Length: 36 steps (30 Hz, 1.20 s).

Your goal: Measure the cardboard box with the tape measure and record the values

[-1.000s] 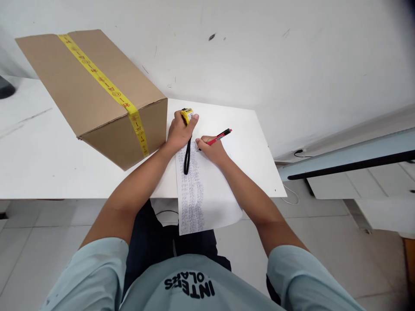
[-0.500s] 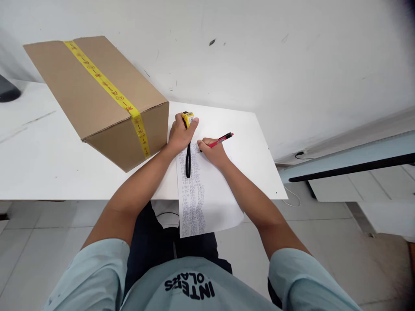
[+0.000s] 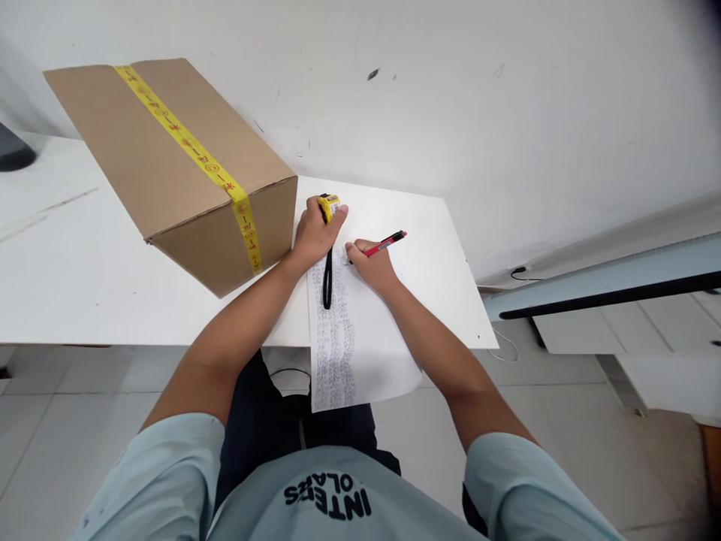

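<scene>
My left hand (image 3: 314,234) is closed around a yellow tape measure (image 3: 330,207), whose black wrist strap (image 3: 327,282) hangs down over the paper. In my right hand (image 3: 369,263) is a red and black pen (image 3: 388,242), its tip end down at the sheet. The white paper (image 3: 377,353) carries columns of small handwriting along its left side, and its lower part hangs past the table's front edge. Beside my left forearm stands a closed cardboard box (image 3: 185,173) with yellow printed tape (image 3: 185,139) along its top and down one side.
The white table (image 3: 428,278) backs onto a white wall (image 3: 451,98). A dark rounded object (image 3: 14,150) sits at the far left. To the right are a light blue panel with a black edge (image 3: 608,295) and a cable (image 3: 510,347).
My hands hold the same things in nearly the same place. The whole view has shifted very slightly.
</scene>
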Each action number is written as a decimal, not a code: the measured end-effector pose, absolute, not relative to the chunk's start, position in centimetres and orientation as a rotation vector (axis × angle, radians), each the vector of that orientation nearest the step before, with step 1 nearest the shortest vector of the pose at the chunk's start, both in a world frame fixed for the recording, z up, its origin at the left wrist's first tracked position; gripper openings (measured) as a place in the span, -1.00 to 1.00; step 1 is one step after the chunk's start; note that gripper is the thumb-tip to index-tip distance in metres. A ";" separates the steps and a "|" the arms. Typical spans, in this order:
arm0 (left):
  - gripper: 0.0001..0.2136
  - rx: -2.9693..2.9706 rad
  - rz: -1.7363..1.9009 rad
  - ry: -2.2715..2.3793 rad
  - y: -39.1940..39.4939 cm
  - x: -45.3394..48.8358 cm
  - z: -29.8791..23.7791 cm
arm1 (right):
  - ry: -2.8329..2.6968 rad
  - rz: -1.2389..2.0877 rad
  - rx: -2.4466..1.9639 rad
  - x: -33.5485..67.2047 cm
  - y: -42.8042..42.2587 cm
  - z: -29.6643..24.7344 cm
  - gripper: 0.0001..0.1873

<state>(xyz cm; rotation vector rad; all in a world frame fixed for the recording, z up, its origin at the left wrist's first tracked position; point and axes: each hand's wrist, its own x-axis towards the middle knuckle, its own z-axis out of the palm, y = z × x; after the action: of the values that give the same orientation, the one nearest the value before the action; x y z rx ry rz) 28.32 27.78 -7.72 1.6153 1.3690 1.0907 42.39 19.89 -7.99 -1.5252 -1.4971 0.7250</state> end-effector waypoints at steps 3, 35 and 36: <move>-0.62 1.615 1.093 1.369 27.8 28.3 -7.7 | -1.497 0.723 -1.521 42.4 19.8 -7.9 -0.51; -0.46 1.702 1.365 1.128 26.5 27.0 -8.4 | -1.654 0.247 -2.027 43.7 21.4 -8.9 -0.44; -0.45 1.727 1.367 1.102 26.2 26.9 -8.2 | -1.662 0.246 -2.033 43.5 21.4 -8.8 -0.45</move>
<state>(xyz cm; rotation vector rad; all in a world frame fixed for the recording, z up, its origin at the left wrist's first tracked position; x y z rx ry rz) 26.92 26.22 -8.21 1.7273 1.1016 1.3670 43.52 21.44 -8.81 -2.0334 -1.6615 0.2460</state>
